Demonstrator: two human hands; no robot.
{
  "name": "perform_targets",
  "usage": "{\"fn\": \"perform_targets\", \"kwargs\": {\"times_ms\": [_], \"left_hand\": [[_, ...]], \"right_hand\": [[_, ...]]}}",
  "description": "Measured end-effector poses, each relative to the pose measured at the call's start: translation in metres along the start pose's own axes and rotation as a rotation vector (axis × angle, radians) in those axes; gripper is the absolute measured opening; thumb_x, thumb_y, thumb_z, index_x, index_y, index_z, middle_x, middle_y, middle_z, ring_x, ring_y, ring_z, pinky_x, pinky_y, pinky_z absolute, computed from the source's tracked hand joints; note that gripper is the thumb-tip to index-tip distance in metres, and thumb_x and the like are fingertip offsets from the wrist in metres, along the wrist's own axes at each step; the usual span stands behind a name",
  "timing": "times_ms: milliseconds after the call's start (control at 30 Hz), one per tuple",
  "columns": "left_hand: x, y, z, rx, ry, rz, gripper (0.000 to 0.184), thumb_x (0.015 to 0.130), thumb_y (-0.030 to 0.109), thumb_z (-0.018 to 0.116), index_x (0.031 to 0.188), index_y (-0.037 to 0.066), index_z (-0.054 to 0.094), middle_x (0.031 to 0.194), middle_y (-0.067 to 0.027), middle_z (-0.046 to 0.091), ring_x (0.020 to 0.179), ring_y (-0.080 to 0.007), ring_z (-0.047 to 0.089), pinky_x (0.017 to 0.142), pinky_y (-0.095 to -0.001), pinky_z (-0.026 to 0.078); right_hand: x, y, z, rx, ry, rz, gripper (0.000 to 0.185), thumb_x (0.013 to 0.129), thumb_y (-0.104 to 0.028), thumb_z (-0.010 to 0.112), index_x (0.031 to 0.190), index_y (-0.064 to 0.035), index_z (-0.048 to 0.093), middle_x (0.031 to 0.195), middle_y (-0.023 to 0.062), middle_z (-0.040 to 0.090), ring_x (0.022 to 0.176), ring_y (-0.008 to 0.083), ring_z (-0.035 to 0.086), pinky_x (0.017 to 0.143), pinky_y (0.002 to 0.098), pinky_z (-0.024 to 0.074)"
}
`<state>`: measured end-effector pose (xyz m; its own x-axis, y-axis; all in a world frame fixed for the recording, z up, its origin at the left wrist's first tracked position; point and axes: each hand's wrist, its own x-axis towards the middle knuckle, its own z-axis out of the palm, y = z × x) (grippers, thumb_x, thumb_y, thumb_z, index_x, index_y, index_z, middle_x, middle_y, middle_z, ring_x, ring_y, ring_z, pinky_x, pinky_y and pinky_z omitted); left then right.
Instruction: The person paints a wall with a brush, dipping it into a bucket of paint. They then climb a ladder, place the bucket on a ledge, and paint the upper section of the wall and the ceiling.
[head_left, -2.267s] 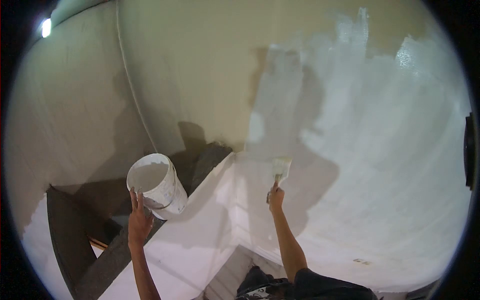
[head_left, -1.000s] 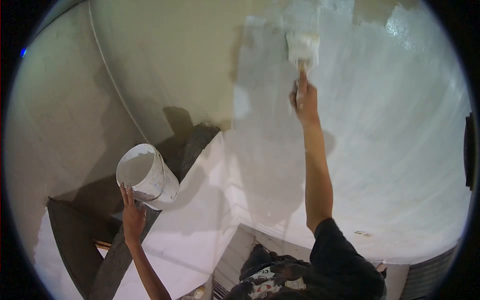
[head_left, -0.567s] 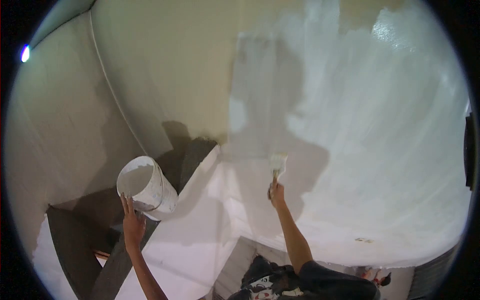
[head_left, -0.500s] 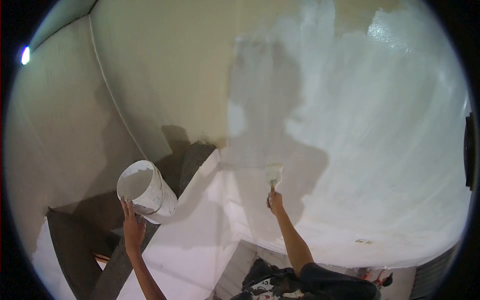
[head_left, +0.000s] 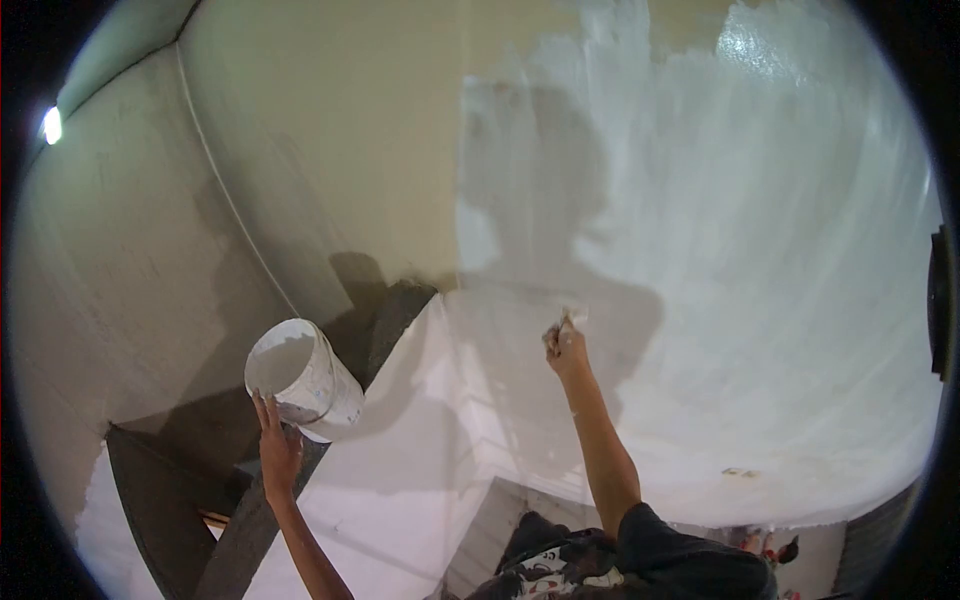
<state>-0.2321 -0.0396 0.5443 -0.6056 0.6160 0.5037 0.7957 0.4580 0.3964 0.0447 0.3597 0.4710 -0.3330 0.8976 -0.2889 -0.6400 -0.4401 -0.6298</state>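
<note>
My left hand (head_left: 280, 450) rests against the near side of a white bucket (head_left: 325, 385), its fingers up at the rim. The bucket is tilted on a dark rough ledge (head_left: 400, 315), and pale paint shows inside. My right hand (head_left: 566, 345) is closed around the handle of a paint brush (head_left: 577, 317) in front of the wall (head_left: 740, 300). The brush is foreshortened and partly hidden by the fingers. White paint covers the wall's right side, while its upper left is still beige. My shadow falls across both parts near the hand.
A dark opening (head_left: 160, 500) lies below the bucket at the left. A white slanted surface (head_left: 370, 500) runs down beside the ledge. Floor tiles (head_left: 480, 530) show at the bottom, with another person (head_left: 770, 545) at the lower right. A dark object (head_left: 938, 300) borders the right edge.
Since the raised stroke a second ago, my right hand has come down with the brush. In the last half second it has risen slightly and the brush has turned. My left hand stays at the bucket.
</note>
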Motion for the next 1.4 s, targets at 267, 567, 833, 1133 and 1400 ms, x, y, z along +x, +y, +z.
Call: {"fn": "perform_targets", "kwargs": {"times_ms": [267,567,833,1133,1400], "left_hand": [[-0.002,-0.008,0.003,0.067,0.007,0.053,0.076,0.072,-0.006,0.058,0.137,0.007,0.022,0.147,-0.0163,0.008,0.120,-0.0406,0.038,0.087,-0.0418,0.046],[0.000,0.003,-0.001,-0.018,-0.021,-0.052,0.069,0.074,-0.004,0.057,0.135,0.003,0.026,0.147,-0.0136,0.010,0.117,-0.0399,0.041,0.085,-0.0416,0.047],[0.001,0.003,-0.003,-0.003,-0.029,-0.068,0.071,0.072,-0.003,0.060,0.135,0.003,0.026,0.147,-0.0139,0.010,0.111,-0.0401,0.047,0.083,-0.0413,0.048],[0.002,-0.001,-0.001,0.007,-0.015,-0.059,0.079,0.070,-0.003,0.061,0.138,0.008,0.022,0.147,-0.0143,0.008,0.110,-0.0408,0.048,0.083,-0.0410,0.049],[0.005,0.001,-0.003,0.029,-0.037,-0.098,0.077,0.070,-0.002,0.059,0.137,0.005,0.022,0.147,-0.0155,0.007,0.107,-0.0400,0.050,0.080,-0.0420,0.050]], "right_hand": [[-0.080,-0.132,0.147,-0.069,-0.319,-0.379,0.048,0.094,-0.040,0.041,0.059,-0.0087,0.033,0.048,0.0026,0.030,0.037,0.0131,0.025,0.036,0.0271,0.0188],[-0.107,-0.297,0.302,-0.786,-0.396,-1.069,0.037,0.094,-0.028,0.043,0.089,0.0076,0.049,0.067,0.0102,0.053,0.053,0.0156,0.050,0.045,0.0301,0.0407],[-0.088,-0.221,0.298,-2.032,0.582,-1.798,0.010,0.080,-0.010,0.060,0.085,-0.0022,0.059,0.065,0.0065,0.056,0.060,0.0191,0.058,0.047,0.0276,0.0459],[-0.009,-0.021,0.173,-2.863,0.917,-1.356,0.024,0.072,0.000,0.061,0.095,-0.0006,0.060,0.069,0.0012,0.049,0.059,0.0140,0.052,0.036,0.0266,0.0337],[0.024,0.122,0.019,-2.947,0.633,-1.171,0.025,0.073,-0.003,0.060,0.098,-0.0001,0.061,0.073,0.0077,0.053,0.060,0.0170,0.052,0.034,0.0274,0.0337]]}}
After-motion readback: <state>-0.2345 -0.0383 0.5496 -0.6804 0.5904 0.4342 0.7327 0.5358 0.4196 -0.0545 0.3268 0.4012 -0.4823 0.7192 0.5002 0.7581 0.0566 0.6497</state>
